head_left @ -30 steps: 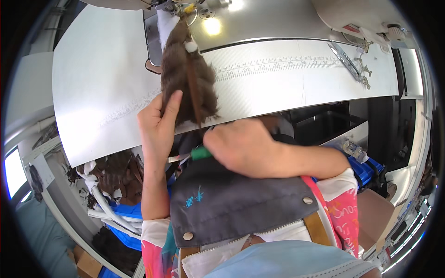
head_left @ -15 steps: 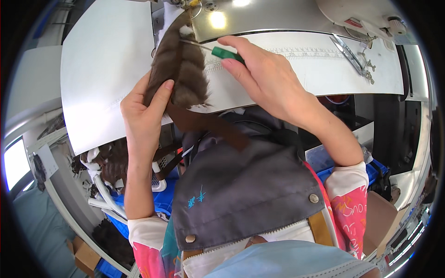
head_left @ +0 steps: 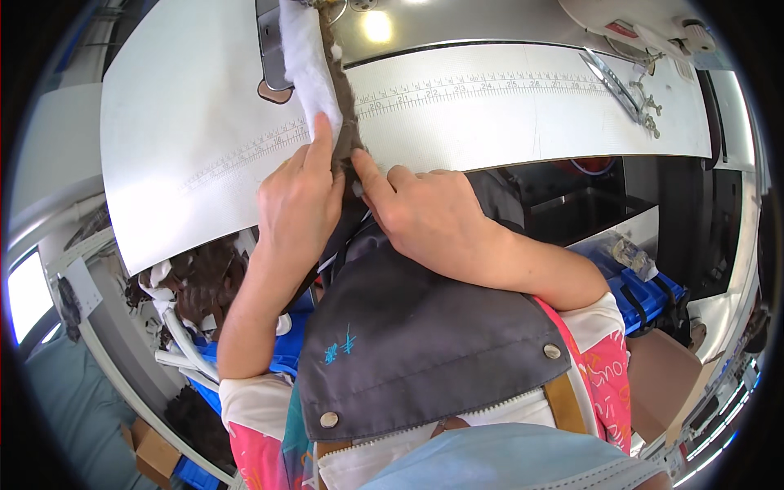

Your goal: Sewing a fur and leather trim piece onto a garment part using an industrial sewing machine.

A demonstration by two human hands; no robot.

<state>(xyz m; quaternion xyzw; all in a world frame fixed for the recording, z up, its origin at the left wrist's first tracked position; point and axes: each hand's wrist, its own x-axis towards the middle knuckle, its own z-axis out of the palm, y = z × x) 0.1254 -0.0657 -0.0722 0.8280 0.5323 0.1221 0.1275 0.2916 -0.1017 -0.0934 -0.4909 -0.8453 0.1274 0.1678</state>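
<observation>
The left hand [head_left: 298,204] lays its index finger on the white strip [head_left: 305,57], the right hand [head_left: 433,216] touches brown fur [head_left: 347,106] at its near end, and I cannot tell whether either grips.

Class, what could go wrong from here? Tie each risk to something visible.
The white strip might shift against the brown fur, as the left hand touches the strip while the right hand appears to touch the fur. Near the front edge of the white table, the fur could sag.
</observation>
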